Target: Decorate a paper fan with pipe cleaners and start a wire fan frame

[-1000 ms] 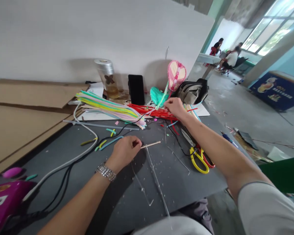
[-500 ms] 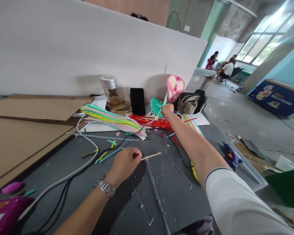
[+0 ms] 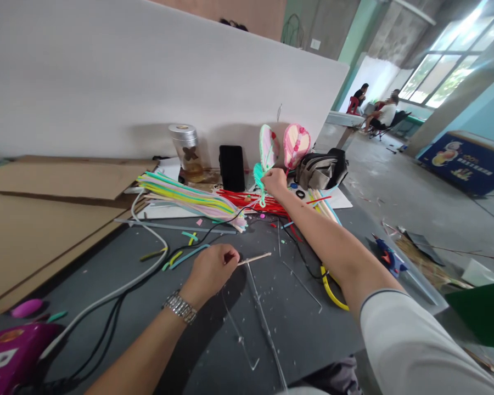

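Observation:
My left hand (image 3: 214,269), wearing a metal watch (image 3: 180,307), is closed in a pinch on the end of a thin pale stick (image 3: 255,258) above the dark table. A clear thin rod (image 3: 260,312) runs from near the stick towards me. My right hand (image 3: 275,182) reaches to the back, fingers closed around the green stem of a small oval fan-like craft (image 3: 268,147) with a pale green edge and pink middle. Just right of it stands a similar pink-edged oval craft (image 3: 296,144). A teal fuzzy piece (image 3: 258,174) lies beside my right fingers.
Coloured pipe cleaners (image 3: 189,200) and red ones (image 3: 267,204) lie behind. A phone (image 3: 232,168), a silver-lidded jar (image 3: 187,153) and a bag (image 3: 323,169) stand by the white board (image 3: 148,82). Cables (image 3: 148,271) cross the left side; a glue gun (image 3: 389,257) lies right.
My right hand has shifted slightly left with the green-edged craft, whose oval now shows apart from the pink one. My left hand has stayed nearly still with the stick.

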A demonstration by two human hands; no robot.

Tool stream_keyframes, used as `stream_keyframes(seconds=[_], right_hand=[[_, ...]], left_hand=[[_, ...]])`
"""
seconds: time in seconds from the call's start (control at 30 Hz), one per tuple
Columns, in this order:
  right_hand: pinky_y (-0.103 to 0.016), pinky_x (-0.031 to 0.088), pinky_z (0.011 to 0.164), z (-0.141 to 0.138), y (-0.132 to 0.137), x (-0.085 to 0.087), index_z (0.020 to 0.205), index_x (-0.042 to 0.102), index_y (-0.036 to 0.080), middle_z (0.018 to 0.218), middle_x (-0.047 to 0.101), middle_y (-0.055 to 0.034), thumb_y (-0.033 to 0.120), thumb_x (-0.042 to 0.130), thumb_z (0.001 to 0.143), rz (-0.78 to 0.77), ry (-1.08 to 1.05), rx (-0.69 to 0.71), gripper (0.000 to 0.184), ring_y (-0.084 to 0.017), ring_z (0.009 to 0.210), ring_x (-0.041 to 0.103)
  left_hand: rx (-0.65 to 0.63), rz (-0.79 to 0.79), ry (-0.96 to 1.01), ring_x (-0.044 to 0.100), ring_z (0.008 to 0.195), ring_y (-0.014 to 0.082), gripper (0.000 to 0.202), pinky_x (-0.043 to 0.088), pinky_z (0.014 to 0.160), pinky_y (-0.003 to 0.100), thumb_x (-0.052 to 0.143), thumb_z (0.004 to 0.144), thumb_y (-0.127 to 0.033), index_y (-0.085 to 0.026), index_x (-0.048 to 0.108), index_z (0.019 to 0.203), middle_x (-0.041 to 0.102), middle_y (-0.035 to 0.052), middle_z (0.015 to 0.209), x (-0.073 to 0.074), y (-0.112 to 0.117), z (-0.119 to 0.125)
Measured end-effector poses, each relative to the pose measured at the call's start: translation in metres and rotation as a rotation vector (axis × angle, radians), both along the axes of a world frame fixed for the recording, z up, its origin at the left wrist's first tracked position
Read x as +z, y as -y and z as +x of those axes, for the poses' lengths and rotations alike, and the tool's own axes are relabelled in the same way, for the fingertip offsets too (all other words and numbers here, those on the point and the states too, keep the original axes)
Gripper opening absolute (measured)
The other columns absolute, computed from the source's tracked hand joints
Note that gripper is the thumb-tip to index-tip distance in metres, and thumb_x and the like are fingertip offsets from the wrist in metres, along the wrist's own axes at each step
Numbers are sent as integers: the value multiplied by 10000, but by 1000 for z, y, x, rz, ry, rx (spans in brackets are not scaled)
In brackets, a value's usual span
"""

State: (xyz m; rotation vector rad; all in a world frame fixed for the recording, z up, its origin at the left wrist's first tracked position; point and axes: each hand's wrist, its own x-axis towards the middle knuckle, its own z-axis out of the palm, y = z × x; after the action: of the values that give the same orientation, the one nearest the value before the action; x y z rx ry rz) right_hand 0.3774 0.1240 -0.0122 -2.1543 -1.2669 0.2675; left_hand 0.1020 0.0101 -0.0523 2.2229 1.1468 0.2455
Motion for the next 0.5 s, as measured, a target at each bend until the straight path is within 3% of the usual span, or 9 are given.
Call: stream_keyframes(seconds=[0.13,0.27,0.5], right_hand=[[-275,537,787,5,19,14,891,801,131,910,792,-122,129,641,828,-60,129,-9,172,-242,910,737],[-311,539,865,17,37,23,1001,803,128,1077,793,-172,93,636,822,-164,226,-47,247,-275,1035,739],[-334,524,925,31,57,21,1098,787,158,1167,781,-167,121,654,879,-296,331,-52,260,-284,1124,730]], left_hand=[[2,0,-2,649,747,190,188,366,685,292,570,922,-214,-186,743,853,771,56,852,3,1,1],[15,10,-20,642,735,182,193,358,676,289,563,925,-208,-185,738,848,773,56,861,6,3,1],[0,12,-15,647,750,186,212,374,686,293,552,934,-247,-187,739,853,769,59,860,2,1,1]])
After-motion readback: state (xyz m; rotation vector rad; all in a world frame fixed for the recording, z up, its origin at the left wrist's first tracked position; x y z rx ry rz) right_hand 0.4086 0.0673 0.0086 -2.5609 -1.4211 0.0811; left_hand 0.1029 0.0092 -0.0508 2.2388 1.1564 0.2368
